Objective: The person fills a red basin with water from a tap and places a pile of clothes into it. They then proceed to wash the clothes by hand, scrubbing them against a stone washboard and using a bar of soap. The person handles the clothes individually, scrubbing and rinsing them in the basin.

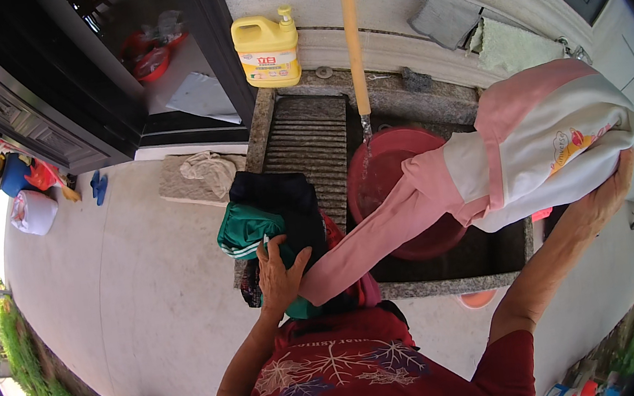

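Note:
A pink and white sweatshirt with a yellow and red print stretches across the stone sink, above a red basin. My right hand holds its body up at the far right; the fingers are mostly hidden behind the cloth. One long pink sleeve reaches left to the clothes pile, its end beside my left hand. That hand is open, thumb and fingers apart, against a green garment with white stripes. Dark folded clothes lie just beyond it, on the ribbed washboard's near end.
Water runs from a tap with a yellow hose into the basin. A yellow detergent jug stands behind the washboard. Grey and pale cloths hang along the wall. The stone sink's rim runs in front of me; a doorway opens at far left.

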A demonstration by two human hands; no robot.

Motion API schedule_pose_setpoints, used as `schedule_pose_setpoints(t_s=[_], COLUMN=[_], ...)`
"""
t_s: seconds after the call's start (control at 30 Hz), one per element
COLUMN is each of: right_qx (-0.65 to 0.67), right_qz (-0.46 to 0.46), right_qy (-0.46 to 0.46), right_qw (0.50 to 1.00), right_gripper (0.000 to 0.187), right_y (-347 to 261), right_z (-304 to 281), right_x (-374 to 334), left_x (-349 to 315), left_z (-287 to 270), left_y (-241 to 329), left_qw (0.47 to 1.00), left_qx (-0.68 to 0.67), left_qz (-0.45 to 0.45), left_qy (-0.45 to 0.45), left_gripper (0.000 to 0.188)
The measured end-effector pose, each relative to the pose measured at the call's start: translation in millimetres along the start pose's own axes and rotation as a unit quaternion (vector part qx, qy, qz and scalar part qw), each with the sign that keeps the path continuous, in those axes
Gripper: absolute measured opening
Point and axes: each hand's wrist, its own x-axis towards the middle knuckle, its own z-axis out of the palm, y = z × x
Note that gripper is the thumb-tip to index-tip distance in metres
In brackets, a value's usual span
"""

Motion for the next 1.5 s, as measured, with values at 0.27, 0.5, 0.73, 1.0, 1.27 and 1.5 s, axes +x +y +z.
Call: schedule_pose_setpoints(t_s=[0.27, 0.5, 0.73, 1.0, 1.27, 1.5], right_qx=[-0.095, -0.051, -0.369, -0.312, -0.107, -0.128], right_qz=[-0.086, 0.177, 0.008, 0.292, 0.203, 0.122], right_qy=[0.057, -0.065, -0.431, -0.5, -0.522, -0.56], right_qw=[0.99, 0.981, 0.823, 0.753, 0.822, 0.81], right_gripper=[0.034, 0.024, 0.042, 0.055, 0.051, 0.068], right_y=[3.6, 150.2, 230.0, 246.7, 172.7, 116.5], right_z=[21.9, -18.6, 4.8, 36.4, 66.7, 74.6], right_x=[-7.2, -84.7, -231.1, -329.2, -339.6, -325.5], left_x=[26.9, 30.8, 28.3, 24.0, 1.8, -22.8], left_z=[-2.5, 18.0, 13.7, -4.8, -19.7, -43.3], left_y=[-13.9, -21.5, -51.7, -28.2, -11.3, 2.9], left_qw=[0.987, 0.994, 0.993, 0.95, 0.844, 0.731], left_qx=[-0.12, -0.067, -0.041, -0.264, -0.491, -0.66], left_qz=[-0.103, -0.073, -0.089, -0.164, -0.193, -0.155], left_qy=[-0.004, 0.044, 0.062, -0.019, -0.094, -0.077], left_gripper=[0.065, 0.067, 0.042, 0.064, 0.066, 0.05])
